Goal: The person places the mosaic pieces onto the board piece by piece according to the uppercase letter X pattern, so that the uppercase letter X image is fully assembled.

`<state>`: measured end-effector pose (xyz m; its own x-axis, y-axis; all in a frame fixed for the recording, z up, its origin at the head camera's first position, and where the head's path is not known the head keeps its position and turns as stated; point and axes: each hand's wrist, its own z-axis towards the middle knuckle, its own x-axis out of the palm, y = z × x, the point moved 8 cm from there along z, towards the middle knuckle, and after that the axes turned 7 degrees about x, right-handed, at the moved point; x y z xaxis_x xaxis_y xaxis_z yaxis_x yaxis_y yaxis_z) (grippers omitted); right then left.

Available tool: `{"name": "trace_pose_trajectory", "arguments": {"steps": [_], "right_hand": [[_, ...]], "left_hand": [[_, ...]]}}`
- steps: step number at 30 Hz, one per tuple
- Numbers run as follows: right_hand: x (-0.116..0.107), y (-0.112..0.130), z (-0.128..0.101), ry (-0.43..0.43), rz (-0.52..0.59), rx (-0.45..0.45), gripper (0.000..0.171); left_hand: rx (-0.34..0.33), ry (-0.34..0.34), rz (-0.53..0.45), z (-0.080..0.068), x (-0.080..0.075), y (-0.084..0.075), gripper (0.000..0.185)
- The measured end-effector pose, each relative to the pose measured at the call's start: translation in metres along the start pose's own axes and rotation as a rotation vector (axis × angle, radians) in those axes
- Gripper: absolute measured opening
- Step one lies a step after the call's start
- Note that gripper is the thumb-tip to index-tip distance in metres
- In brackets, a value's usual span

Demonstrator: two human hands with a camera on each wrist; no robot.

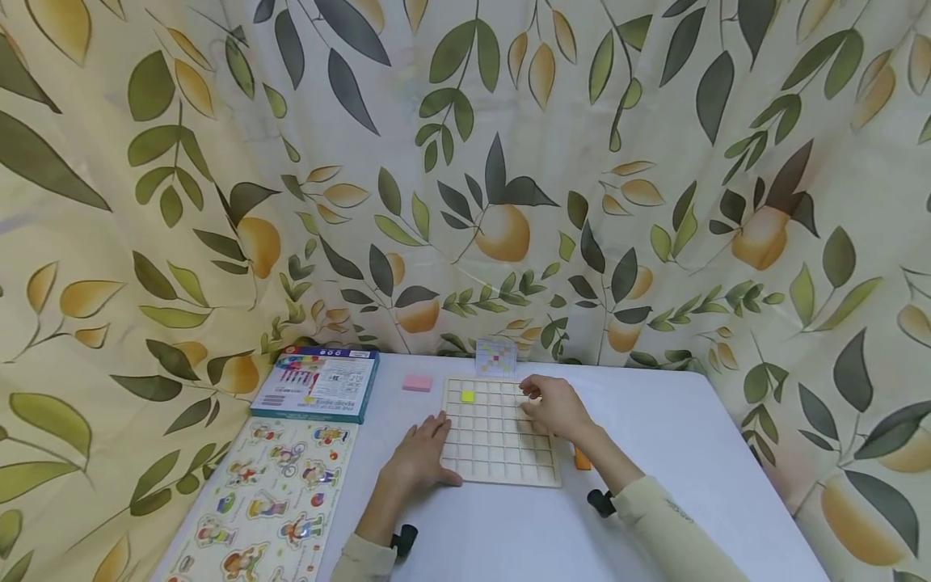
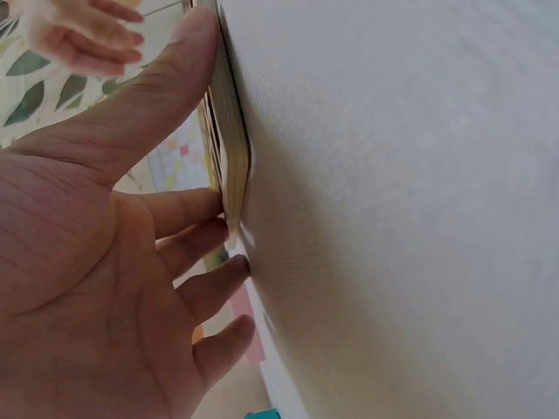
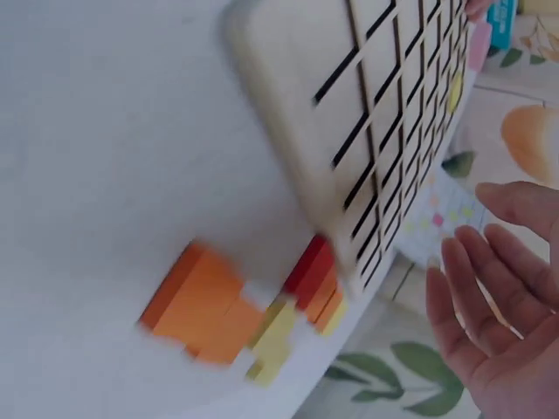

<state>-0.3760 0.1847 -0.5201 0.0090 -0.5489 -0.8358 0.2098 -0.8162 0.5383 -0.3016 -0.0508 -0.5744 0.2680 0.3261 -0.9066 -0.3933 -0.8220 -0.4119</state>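
A pale wooden grid board (image 1: 502, 440) lies on the white table, with a yellow square (image 1: 468, 397) in its upper left. My left hand (image 1: 414, 454) rests against the board's left side; in the left wrist view its thumb and fingertips touch the board's edge (image 2: 232, 166). Over the far right part of the grid hovers my right hand (image 1: 558, 408). The right wrist view shows its fingers loosely bent, thumb apart, nothing visible between them. Beside the board's right edge lie orange pieces (image 3: 210, 305), a red piece (image 3: 310, 272) and pale yellow pieces (image 3: 275, 336).
Behind the board stands a card with a coloured square pattern (image 1: 496, 358). A pink block (image 1: 417, 383) lies left of it. Farther left are a flat box (image 1: 316, 384) and a sheet of cartoon figures (image 1: 272, 485). A leaf-and-fruit curtain (image 1: 502, 234) hangs behind the table.
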Motion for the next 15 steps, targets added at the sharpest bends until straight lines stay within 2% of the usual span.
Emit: {"name": "trace_pose_trajectory", "arguments": {"steps": [10,15], "right_hand": [[-0.018,-0.035,-0.025,-0.035,-0.066,0.062,0.028],[-0.022,-0.06,-0.035,-0.019,-0.091,0.144,0.027]], "left_hand": [[0.009,0.01,-0.006,0.001,0.002,0.002,0.108],[0.015,0.009,0.0,0.002,0.004,0.0,0.108]]}}
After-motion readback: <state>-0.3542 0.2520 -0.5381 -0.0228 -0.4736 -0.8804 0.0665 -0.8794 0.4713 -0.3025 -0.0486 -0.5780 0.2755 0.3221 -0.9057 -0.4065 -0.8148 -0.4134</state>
